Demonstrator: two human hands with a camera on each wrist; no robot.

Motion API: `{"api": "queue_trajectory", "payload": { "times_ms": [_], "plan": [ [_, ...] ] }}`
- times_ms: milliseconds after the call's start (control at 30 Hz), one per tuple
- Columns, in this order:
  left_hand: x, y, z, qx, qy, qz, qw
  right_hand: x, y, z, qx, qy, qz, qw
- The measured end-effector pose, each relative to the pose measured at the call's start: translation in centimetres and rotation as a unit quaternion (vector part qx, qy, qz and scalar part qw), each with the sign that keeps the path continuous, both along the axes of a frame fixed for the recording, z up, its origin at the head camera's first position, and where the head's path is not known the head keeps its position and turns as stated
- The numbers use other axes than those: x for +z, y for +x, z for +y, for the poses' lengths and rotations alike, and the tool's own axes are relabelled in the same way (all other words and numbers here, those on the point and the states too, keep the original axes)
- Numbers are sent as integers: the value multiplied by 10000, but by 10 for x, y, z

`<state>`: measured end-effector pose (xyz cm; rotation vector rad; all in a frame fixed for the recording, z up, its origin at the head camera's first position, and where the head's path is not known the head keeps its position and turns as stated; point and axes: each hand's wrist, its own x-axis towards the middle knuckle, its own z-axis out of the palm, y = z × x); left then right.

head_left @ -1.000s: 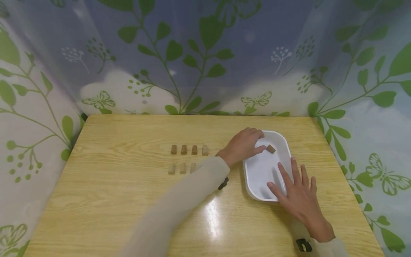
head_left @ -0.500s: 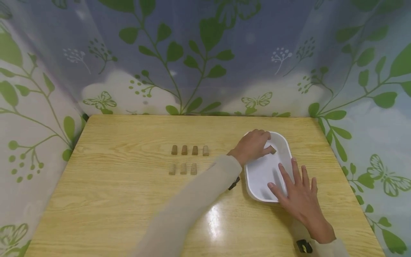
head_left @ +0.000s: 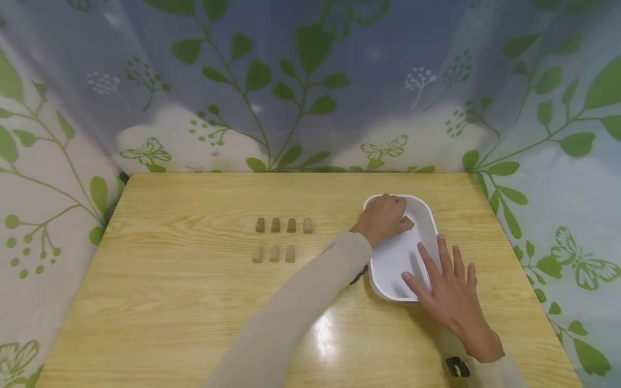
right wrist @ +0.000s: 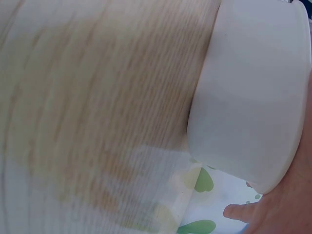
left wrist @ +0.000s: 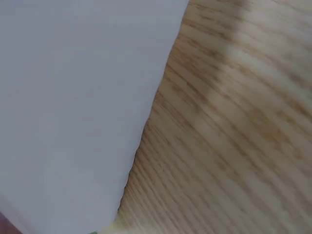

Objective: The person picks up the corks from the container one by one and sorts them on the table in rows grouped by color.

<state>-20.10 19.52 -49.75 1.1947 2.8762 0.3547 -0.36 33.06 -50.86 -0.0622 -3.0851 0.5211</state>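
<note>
My left hand (head_left: 385,218) reaches into the far part of a white tray (head_left: 388,297). Its fingers are curled, and the thumb and fingers pinch a small brown cork (head_left: 409,222), mostly hidden behind them. Over the tray's right rim lies my right hand (head_left: 451,296), fingers straight and spread. In the right wrist view that hand (right wrist: 285,200) borders the tray's outer wall (right wrist: 248,92). On the table to the left stand two rows of small tapered corks: darker ones (head_left: 275,224) with a pale one (head_left: 308,225) behind, and lighter ones (head_left: 274,253) in front.
The wood-grain table (head_left: 170,302) reaches back to a leaf-printed curtain (head_left: 271,97), which also flanks both sides. In the left wrist view, the tray's side (left wrist: 73,107) takes up the left half, beside bare wood (left wrist: 234,136).
My left hand has moved slightly right inside the tray and its thumb has come onto the cork, which now shows less. The right hand stays on the rim.
</note>
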Motion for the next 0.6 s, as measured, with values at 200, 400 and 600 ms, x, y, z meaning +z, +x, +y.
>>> {"api": "queue_trajectory", "payload": {
  "times_ms": [200,400,600],
  "plan": [
    [1,0,8,21,-313,-45,9995,0,0,0,-12,11,-8,10000],
    [0,3,17,12,-565,50,9984,0,0,0,-33,-20,55,10000],
    [-5,7,24,139,-731,390,9965,0,0,0,-40,8,115,9999]
  ]
}}
